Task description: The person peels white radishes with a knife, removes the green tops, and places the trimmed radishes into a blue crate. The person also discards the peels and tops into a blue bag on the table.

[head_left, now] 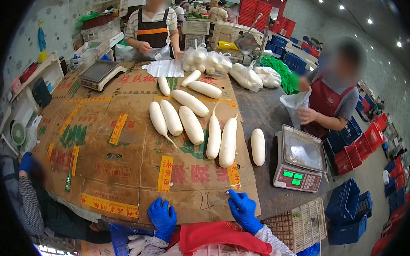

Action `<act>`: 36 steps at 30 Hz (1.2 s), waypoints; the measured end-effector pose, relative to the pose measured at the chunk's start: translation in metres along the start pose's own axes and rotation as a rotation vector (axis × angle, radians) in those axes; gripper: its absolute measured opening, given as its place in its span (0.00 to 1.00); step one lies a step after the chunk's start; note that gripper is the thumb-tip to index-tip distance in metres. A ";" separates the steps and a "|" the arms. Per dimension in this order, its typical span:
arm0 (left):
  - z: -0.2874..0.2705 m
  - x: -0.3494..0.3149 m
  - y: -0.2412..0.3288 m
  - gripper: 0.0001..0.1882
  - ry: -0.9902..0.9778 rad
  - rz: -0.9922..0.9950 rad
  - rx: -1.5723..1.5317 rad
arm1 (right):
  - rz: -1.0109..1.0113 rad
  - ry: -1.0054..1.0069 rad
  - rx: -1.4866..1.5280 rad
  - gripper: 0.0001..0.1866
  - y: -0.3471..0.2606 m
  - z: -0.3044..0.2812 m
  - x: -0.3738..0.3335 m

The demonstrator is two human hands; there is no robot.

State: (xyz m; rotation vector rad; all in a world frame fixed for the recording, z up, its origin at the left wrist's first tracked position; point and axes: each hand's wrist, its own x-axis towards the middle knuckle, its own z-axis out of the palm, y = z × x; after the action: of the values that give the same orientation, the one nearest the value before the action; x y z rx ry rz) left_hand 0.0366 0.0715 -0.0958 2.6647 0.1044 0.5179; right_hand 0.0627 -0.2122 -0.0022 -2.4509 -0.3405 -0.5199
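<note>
My left hand [162, 219], in a blue glove, lies at the near edge of the cardboard [121, 170] with its fingers spread and nothing in them. To its right my right hand [244, 209], also gloved in blue, is closed over the cardboard's near right corner. A small shiny tip shows by its index finger; what it belongs to is hidden. Several white radishes [190, 125] lie loose on the cardboard ahead of both hands, with two long ones [228, 142] nearest my right hand. One more radish [258, 147] rests on the dark tabletop [269, 112] beyond the cardboard's right edge.
A digital scale [302, 159] stands at the right, another scale [101, 74] at the far left. Bagged radishes [195, 59] line the back. Co-workers with plastic bags stand at the far side and right. A crate [306, 224] sits by my right arm, a blue basket [122, 241] by my left.
</note>
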 end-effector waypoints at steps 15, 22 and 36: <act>-0.005 0.003 0.001 0.15 -0.010 -0.019 -0.015 | 0.155 -0.090 0.056 0.15 0.017 0.025 -0.013; -0.003 0.002 0.003 0.16 -0.021 -0.030 -0.005 | 0.104 0.048 0.123 0.16 -0.011 -0.029 0.010; -0.001 0.001 0.000 0.16 -0.024 -0.033 -0.002 | 0.097 -0.293 -0.056 0.17 0.037 0.035 -0.028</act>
State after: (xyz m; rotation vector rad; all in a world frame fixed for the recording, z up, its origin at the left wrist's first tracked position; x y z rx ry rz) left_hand 0.0371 0.0718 -0.0946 2.6612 0.1407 0.4755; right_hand 0.0608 -0.2233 -0.0587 -2.5855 -0.3271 -0.1295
